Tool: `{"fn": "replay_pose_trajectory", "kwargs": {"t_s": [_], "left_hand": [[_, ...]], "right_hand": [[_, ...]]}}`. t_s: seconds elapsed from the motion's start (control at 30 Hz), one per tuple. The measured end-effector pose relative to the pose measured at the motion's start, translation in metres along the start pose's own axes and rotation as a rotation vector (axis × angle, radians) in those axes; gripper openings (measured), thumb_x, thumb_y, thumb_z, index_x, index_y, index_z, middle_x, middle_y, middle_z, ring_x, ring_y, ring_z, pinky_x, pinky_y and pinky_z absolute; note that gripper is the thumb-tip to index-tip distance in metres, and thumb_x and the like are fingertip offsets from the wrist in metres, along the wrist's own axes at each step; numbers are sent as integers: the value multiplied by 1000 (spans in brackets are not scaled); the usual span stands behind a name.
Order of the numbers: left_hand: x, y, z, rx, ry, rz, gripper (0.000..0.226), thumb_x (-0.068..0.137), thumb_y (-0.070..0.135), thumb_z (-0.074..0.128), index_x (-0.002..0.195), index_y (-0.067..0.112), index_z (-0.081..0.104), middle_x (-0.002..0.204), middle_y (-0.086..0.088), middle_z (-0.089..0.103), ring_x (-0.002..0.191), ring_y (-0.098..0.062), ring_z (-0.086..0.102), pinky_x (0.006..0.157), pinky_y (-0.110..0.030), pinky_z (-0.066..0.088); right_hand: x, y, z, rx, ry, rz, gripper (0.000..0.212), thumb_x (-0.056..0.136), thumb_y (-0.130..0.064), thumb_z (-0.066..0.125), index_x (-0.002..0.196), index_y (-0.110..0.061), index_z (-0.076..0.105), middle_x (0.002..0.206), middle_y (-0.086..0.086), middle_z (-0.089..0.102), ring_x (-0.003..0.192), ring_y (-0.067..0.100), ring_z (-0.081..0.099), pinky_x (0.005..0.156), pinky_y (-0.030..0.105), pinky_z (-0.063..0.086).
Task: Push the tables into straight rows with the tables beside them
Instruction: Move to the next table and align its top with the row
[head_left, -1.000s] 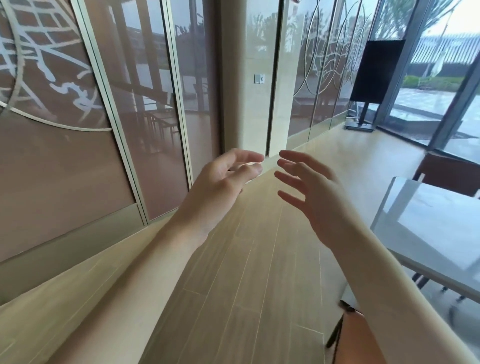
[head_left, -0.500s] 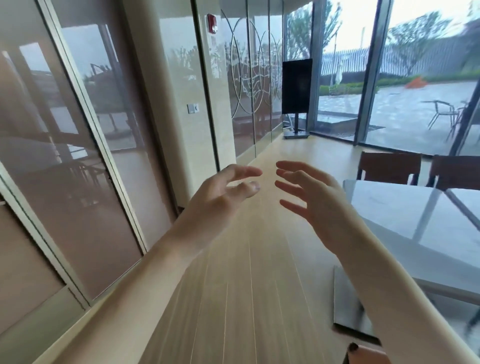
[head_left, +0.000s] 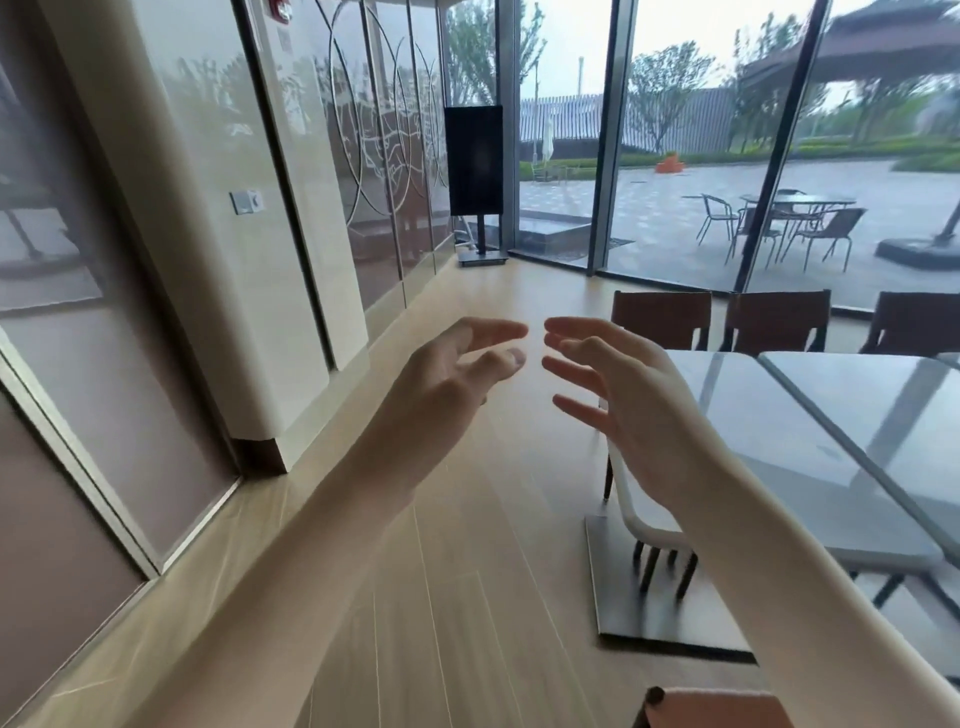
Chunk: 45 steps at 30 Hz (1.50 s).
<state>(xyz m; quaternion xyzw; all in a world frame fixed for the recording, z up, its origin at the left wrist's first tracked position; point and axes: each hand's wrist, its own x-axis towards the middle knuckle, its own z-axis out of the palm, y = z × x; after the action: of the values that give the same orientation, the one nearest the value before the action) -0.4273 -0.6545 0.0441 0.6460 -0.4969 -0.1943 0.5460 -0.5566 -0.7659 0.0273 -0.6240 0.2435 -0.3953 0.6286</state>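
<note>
Pale wood-plank floor (head_left: 457, 597) underfoot, running past glossy wall panels (head_left: 171, 291) with a small switch plate (head_left: 246, 201) and curved line patterns. Further off, a black screen on a stand (head_left: 475, 161) before tall glass windows (head_left: 675, 156). Three brown chairs (head_left: 661, 318) in a row nearer by; beyond the glass, a wet terrace with metal outdoor chairs (head_left: 826, 234), trees and a dark canopy (head_left: 883, 41).

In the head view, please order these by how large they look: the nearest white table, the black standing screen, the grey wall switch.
1. Nearest white table, largest, though nearness to the camera helps.
2. Black standing screen, farther away.
3. Grey wall switch, smallest.
</note>
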Motion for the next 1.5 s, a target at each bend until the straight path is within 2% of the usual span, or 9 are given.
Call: {"fn": "replay_pose_trajectory", "kwargs": {"t_s": [0.3, 0.47, 0.67, 0.77, 0.87, 1.03, 1.13, 1.3, 1.5], "left_hand": [[88, -59, -62, -57, -140, 80, 43, 80, 47, 53, 120, 38, 66, 128, 21, 64, 121, -5, 61, 104, -35, 51], [148, -90, -118, -95, -197, 105, 36, 81, 48, 53, 114, 41, 67, 124, 21, 65, 119, -4, 61, 98, -29, 52], [204, -132, -158, -124, -274, 125, 24, 82, 50, 55, 101, 48, 70, 107, 32, 68, 109, 7, 64, 86, -21, 51], [224, -148, -166, -167, -308, 132, 21, 82, 48, 57, 97, 51, 72, 107, 29, 69, 109, 6, 64, 88, -22, 52], [245, -163, -166, -181, -347, 129, 22, 82, 48, 57, 98, 51, 72, 110, 28, 69, 110, 5, 64, 89, -22, 52], [283, -185, -159, -208, -395, 95, 29, 82, 47, 56, 104, 42, 72, 116, 20, 70, 115, -1, 64, 98, -31, 53], [311, -202, -148, -204, -430, 91, 25, 82, 45, 56, 101, 43, 73, 106, 27, 71, 110, 4, 65, 99, -30, 53], [377, -225, -131, -233, -437, 66, 23, 82, 44, 57, 98, 44, 74, 110, 23, 72, 111, 3, 65, 98, -29, 53], [470, -237, -97, -231, -461, 68, 24, 83, 43, 58, 101, 41, 73, 110, 22, 72, 110, 2, 66, 97, -29, 53]], "right_hand": [[67, 26, 56, 3, 258, -74, 29, 98, -7, 54, 112, -21, 75, 109, -3, 76, 110, 10, 70, 100, 41, 55], [120, 31, 110, -22, 319, -86, 28, 97, -8, 55, 109, -24, 75, 114, -1, 74, 113, 13, 69, 102, 43, 55], [165, 49, 150, -35, 407, -77, 28, 96, -7, 55, 108, -23, 75, 116, 1, 74, 112, 12, 69, 102, 43, 54], [183, 58, 160, -46, 441, -61, 29, 96, -7, 56, 106, -25, 76, 115, -1, 73, 112, 11, 69, 102, 43, 54], [201, 65, 162, -60, 476, -58, 28, 95, -9, 57, 105, -26, 77, 114, -1, 74, 113, 12, 68, 102, 42, 55], [235, 81, 158, -58, 530, -25, 28, 96, -9, 57, 103, -27, 77, 120, 6, 72, 114, 16, 68, 103, 41, 54], [266, 93, 148, -53, 542, -5, 28, 97, -10, 57, 104, -27, 77, 115, -1, 74, 111, 11, 69, 102, 39, 54], [323, 121, 123, -53, 563, 9, 29, 97, -10, 56, 104, -29, 76, 115, -3, 73, 114, 11, 68, 95, 34, 57], [403, 126, 75, 26, 602, -7, 27, 97, -10, 56, 104, -27, 76, 105, -7, 76, 111, 11, 70, 104, 42, 53]]}}
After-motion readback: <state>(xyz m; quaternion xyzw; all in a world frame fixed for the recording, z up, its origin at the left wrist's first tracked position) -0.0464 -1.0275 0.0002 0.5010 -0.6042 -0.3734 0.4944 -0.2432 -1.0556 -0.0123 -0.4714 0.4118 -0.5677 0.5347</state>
